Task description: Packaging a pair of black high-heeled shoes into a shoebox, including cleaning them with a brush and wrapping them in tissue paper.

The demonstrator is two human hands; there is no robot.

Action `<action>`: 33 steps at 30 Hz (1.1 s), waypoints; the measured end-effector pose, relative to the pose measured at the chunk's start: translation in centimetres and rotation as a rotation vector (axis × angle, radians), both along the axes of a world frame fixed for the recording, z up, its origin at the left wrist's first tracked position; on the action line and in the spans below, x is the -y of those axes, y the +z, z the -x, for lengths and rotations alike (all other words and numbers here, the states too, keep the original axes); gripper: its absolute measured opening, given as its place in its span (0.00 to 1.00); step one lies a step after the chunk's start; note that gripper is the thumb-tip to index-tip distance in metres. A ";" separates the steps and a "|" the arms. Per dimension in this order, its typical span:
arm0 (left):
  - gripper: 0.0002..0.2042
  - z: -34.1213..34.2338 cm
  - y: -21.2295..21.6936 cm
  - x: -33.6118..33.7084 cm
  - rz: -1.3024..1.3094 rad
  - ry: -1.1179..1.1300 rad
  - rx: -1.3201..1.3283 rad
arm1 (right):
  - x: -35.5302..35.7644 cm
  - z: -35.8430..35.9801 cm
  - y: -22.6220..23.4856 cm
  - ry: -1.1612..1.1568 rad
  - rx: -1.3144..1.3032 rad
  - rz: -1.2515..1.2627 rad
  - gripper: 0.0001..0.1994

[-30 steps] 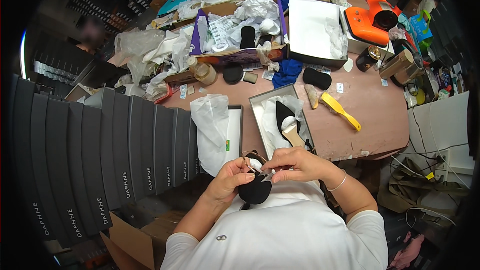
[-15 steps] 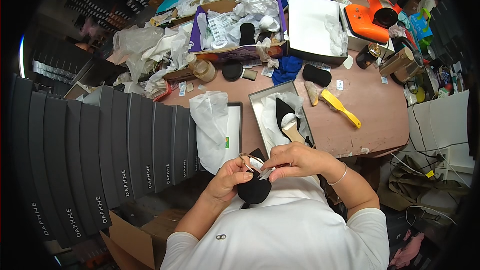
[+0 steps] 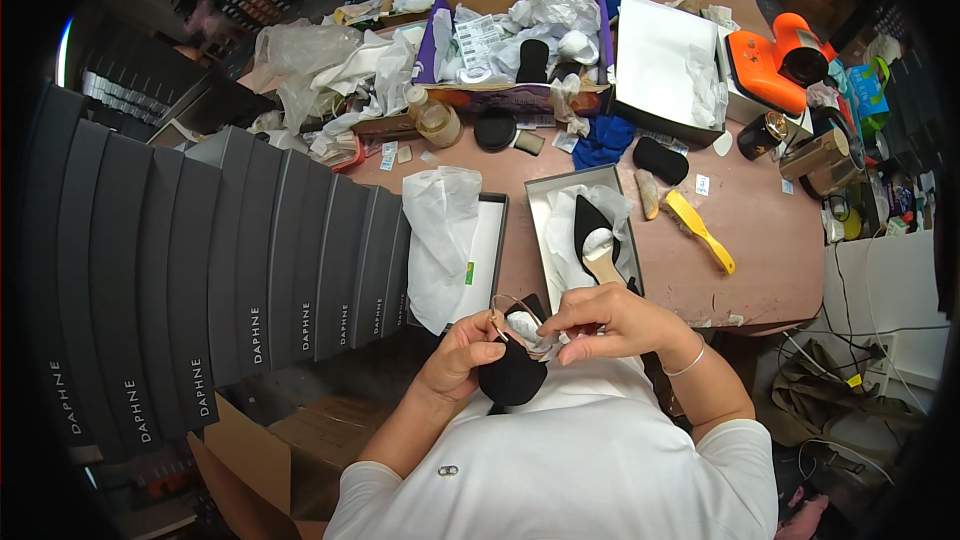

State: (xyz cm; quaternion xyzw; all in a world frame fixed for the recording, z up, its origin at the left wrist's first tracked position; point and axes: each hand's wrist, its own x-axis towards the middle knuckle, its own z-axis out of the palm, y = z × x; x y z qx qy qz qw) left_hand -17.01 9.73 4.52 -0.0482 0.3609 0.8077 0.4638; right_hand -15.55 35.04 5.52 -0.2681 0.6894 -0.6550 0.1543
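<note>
Left hand (image 3: 460, 355) pinching a black shoe (image 3: 512, 380), right hand (image 3: 615, 323) palm-down, curled at white paper (image 3: 523, 324), grip unclear

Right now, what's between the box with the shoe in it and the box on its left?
In the head view, only bare table shows between the right box and left box; the held shoe hides the nearest part.

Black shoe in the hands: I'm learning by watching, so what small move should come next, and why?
Perhaps the right hand should tuck the white wad deeper: it shows crumpled at the opening of the black shoe, beside that hand; the left hand holds the shoe; and the boxed shoe shows white inside too. Whether the wad is going in or out is unclear.
</note>
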 end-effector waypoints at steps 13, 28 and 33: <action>0.09 -0.2 -0.5 0.3 -0.015 0.040 -0.030 | 1.5 0.0 -0.7 0.027 -0.013 -0.006 0.16; 0.18 0.0 -1.6 -1.6 -0.022 0.005 -0.018 | -2.8 -0.9 -3.3 -0.313 0.143 0.021 0.13; 0.32 -2.1 -4.6 -0.9 -0.030 0.095 0.083 | -12.7 -1.1 -14.1 -0.931 0.487 -0.079 0.17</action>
